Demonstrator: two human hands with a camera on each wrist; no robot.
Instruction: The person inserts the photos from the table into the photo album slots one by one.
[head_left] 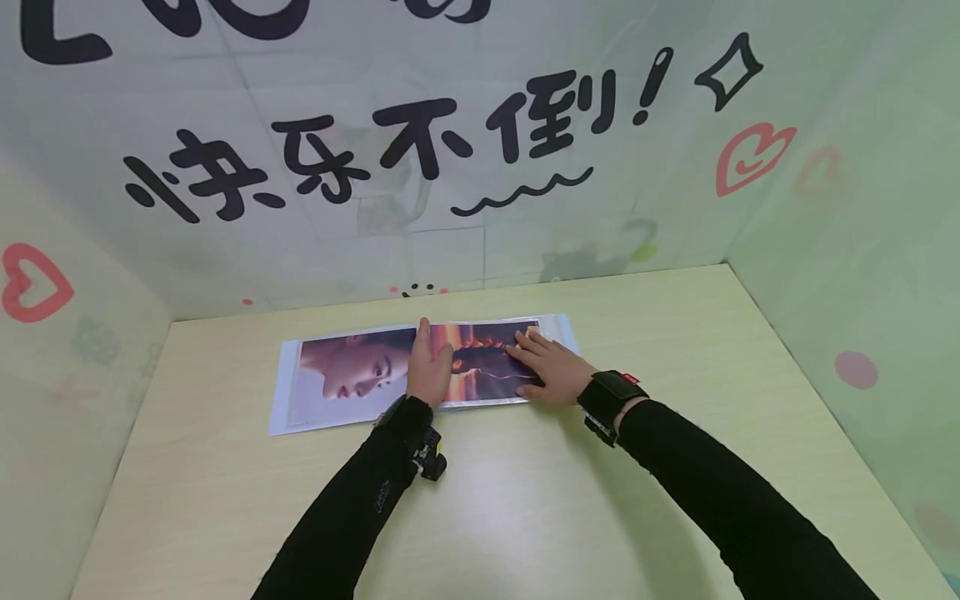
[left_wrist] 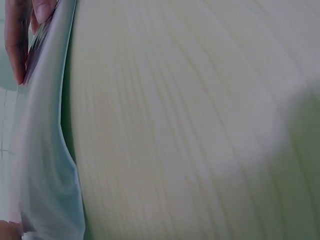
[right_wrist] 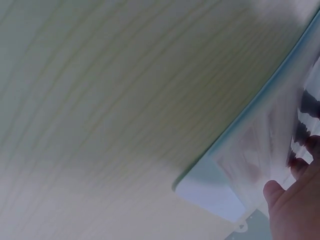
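Note:
A light-blue-edged folder (head_left: 283, 408) lies spread on the table, with clear plastic over its pictures. On its left half is a portrait print (head_left: 360, 375) turned sideways; an orange-and-dark sunset print (head_left: 487, 383) covers the right half. My left hand (head_left: 430, 367) rests at the middle, fingers extended along the seam between the prints. With fingers spread, my right hand (head_left: 553, 369) presses on the right end of the sunset print. In the right wrist view, the loose clear sleeve (right_wrist: 250, 155) shows beside the right hand's fingers.
The pale wood-grain table (head_left: 660, 467) surrounds the folder. A printed backdrop (head_left: 337, 250) with black lettering stands behind the table, and decorated side panels (head_left: 855, 250) flank it.

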